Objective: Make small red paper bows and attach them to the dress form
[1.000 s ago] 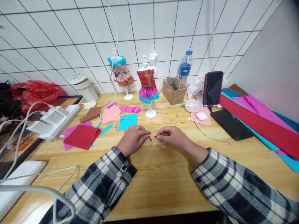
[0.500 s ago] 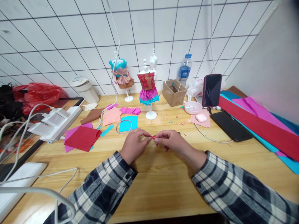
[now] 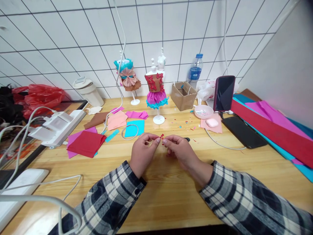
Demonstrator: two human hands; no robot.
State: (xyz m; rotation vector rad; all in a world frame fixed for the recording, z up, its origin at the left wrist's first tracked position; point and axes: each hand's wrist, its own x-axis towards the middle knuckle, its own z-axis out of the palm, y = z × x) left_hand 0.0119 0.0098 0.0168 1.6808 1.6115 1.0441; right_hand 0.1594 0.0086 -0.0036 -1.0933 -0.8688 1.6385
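Note:
Between my fingertips, over the middle of the table, is a small piece of red crepe paper point(image 3: 162, 135), partly hidden by the fingers. My left hand point(image 3: 144, 150) pinches it between thumb and forefinger. My right hand point(image 3: 180, 149) is closed in a pinch at its other side. Beyond them stands a small white dress form point(image 3: 158, 118) wearing a brown top with red bows point(image 3: 154, 82) and a magenta skirt point(image 3: 157, 99) edged in turquoise. A dark object point(image 3: 187, 139) shows just behind my right hand.
Left lie red paper squares point(image 3: 86, 143), a turquoise square point(image 3: 137, 128) and a metal ring point(image 3: 129, 132). Behind are a cardboard box point(image 3: 183, 98), a water bottle point(image 3: 195, 70) and another dressed form point(image 3: 128, 78). A pink dish point(image 3: 203, 112), a phone point(image 3: 244, 131) and a power strip point(image 3: 65, 127) flank them.
The red paper has turned, and one end now points up above my fingertips. Both hands have shifted slightly. My view has moved a little.

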